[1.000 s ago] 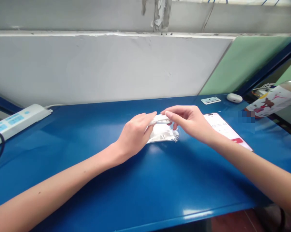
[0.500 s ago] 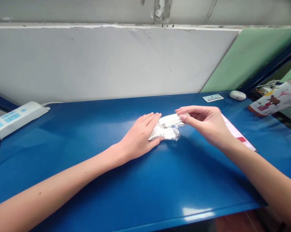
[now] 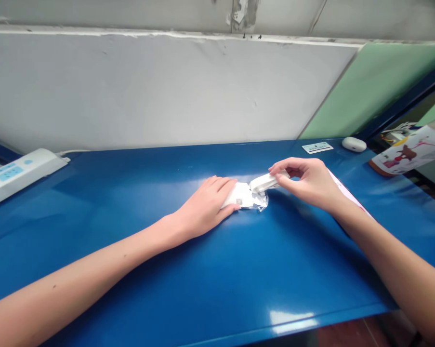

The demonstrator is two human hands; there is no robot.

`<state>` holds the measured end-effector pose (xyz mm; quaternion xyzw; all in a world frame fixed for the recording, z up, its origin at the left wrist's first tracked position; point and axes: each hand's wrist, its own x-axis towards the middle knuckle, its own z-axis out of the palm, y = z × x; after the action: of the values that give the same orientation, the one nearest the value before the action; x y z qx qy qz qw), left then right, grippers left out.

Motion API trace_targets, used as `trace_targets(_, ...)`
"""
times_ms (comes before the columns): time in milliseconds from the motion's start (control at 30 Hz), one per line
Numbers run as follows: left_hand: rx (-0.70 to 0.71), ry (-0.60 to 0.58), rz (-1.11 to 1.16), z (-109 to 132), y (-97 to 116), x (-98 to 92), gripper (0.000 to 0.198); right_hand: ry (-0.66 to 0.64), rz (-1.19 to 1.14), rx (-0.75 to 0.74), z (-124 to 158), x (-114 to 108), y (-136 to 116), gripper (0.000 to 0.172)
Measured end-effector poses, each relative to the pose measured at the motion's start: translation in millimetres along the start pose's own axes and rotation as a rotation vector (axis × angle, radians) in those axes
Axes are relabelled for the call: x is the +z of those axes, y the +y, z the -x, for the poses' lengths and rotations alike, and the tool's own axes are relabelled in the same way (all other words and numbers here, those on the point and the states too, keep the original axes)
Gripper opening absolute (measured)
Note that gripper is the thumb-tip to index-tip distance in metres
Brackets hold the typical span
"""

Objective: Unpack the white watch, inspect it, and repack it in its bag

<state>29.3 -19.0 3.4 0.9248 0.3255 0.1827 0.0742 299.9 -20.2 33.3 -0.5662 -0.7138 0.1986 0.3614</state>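
Note:
My left hand (image 3: 214, 198) lies over a white packet (image 3: 242, 196) on the blue table, its fingers along the far side and its thumb at the near edge. The packet has a small dark square print, and clear crinkled plastic shows at its right end. Between the thumb and fingers of my right hand (image 3: 301, 180) is a slim white bundle (image 3: 263, 182), held just above the packet's right end and tilted down to the left. Whether the bundle's left tip touches the plastic I cannot tell.
A white power strip (image 3: 25, 173) lies at the left. A card (image 3: 317, 147) and a white earphone case (image 3: 354, 144) sit at the back right. A phone (image 3: 347, 195) is partly behind my right wrist, and a printed container (image 3: 410, 149) stands at the right edge.
My right hand has drawn the white bundle slightly right, away from my left hand. More of the packet's white face now shows beside my left hand, which still holds it.

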Motion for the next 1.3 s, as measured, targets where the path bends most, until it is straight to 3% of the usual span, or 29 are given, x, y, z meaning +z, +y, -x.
trace_targets(233, 0.012, 0.062, 0.015, 2, -1, 2.3, 0.039, -0.043, -0.062, 0.001, -2, -8, 5, 0.009)
trace_targets(533, 0.012, 0.085, 0.037, 2, -3, 4.4, 0.039, -0.201, -0.223, -0.069, 10, 20, -2, 0.019)
trace_targets(667, 0.001, 0.083, 0.047, 2, -3, 3.8, 0.038, -0.206, -0.014, -0.243, 14, 27, -2, 0.013)
trace_targets(833, 0.004, 0.080, 0.032, 3, -3, 4.0, 0.038, -0.227, 0.201, -0.371, 12, 21, 3, 0.021)
trace_targets(1067, 0.013, 0.086, 0.050, 2, -3, 3.8, 0.038, -0.321, 0.233, -0.474, 4, 7, 10, 0.023)
trace_targets(1300, -0.002, 0.083, 0.068, 3, -4, 5.0, 0.038, -0.232, 0.173, -0.477, 10, 27, 12, 0.021)
